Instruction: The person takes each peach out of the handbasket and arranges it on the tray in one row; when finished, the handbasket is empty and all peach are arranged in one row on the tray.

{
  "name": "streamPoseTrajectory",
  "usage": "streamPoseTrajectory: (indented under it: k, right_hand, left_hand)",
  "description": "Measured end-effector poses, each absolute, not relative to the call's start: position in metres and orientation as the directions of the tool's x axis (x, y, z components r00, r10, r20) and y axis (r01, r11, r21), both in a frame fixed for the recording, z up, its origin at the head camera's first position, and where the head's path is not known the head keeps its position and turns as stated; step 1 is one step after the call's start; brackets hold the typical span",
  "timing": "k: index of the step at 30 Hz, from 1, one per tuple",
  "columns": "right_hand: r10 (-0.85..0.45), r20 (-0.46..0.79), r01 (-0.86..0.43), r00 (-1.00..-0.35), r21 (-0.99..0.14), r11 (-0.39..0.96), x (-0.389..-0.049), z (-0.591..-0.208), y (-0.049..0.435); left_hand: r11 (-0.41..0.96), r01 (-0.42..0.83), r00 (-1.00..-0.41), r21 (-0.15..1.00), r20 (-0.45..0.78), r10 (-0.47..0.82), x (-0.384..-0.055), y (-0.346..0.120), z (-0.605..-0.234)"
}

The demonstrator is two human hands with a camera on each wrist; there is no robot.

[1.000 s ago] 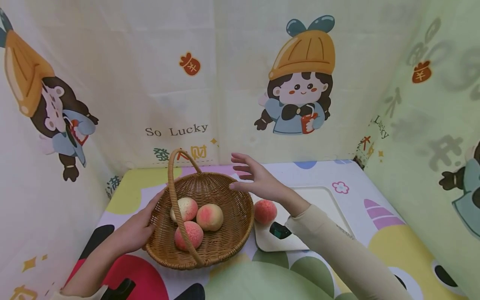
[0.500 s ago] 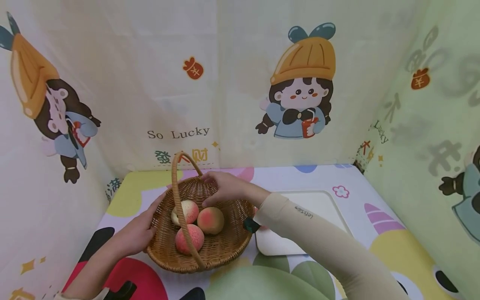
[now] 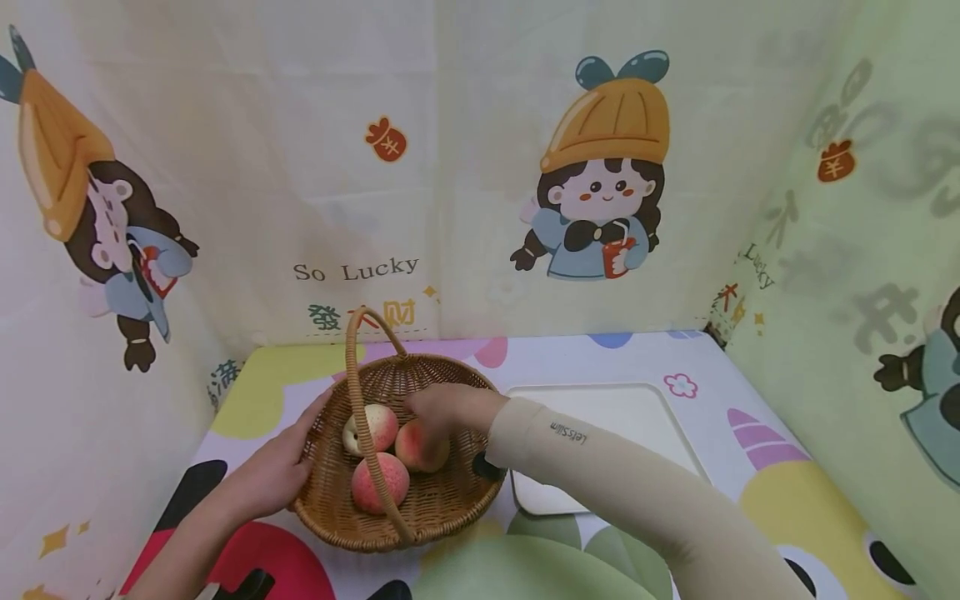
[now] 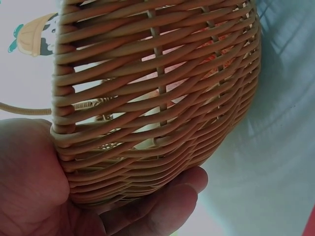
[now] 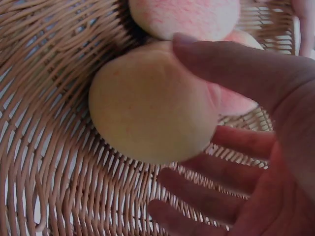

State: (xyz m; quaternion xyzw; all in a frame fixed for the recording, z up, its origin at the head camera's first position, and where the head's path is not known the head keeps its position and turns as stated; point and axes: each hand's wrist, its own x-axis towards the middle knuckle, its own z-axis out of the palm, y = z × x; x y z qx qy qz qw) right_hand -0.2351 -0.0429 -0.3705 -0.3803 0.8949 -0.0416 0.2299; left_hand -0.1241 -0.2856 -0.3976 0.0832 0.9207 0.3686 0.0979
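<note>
A brown wicker basket [image 3: 457, 515] with a tall arched handle stands on the table, holding three pink-and-cream peaches. My left hand [image 3: 273, 468] grips its left side, and the left wrist view has the fingers [image 4: 170, 209] curled against the woven wall [image 4: 147, 113]. Inside the basket, my right hand [image 3: 450, 408] holds the rightmost peach [image 5: 147, 103], thumb over its top and fingers along its other side. Just left of it lies a paler peach [image 3: 382, 425]. A pinker peach [image 3: 369, 483] rests nearer the front, partly behind the handle.
Right of the basket is a white rectangular tray [image 3: 622, 400], partly covered by the right sleeve [image 3: 600, 458]. The patterned tablecloth [image 3: 750, 367] spreads around both. Printed cloth walls [image 3: 465, 192] close in the back and sides.
My right hand has moved left from above the basket's right rim, then down onto the rightmost peach. The sleeve now hides the peach seen earlier on the tray. My left hand stays at the basket.
</note>
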Motion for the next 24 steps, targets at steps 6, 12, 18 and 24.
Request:
streamPoseTrajectory:
  k: [6,12,18,24]
  right_hand:
    - [-0.661,-0.406,-0.703,-0.631,-0.060,0.708,-0.224,-0.379,-0.052]
    - [-0.688,-0.353,-0.748,-0.634,0.054,0.661,-0.224,-0.380,-0.052]
    - [-0.700,-0.310,-0.733,-0.643,-0.016,0.680,-0.234,-0.358,-0.041]
    - [-0.741,-0.236,-0.711,-0.629,-0.212,0.671,-0.244,-0.333,-0.018]
  left_hand:
    - [0.710,0.070,-0.968,0.701,-0.123,0.218,-0.122,-0.284,-0.398]
    - [0.707,0.078,-0.968,0.703,-0.116,0.222,-0.120,-0.284,-0.400]
    - [0.721,0.104,-0.968,0.685,-0.097,0.232,-0.122,-0.286,-0.399]
    - [0.740,0.131,-0.969,0.660,-0.072,0.235,-0.123,-0.287,-0.400]
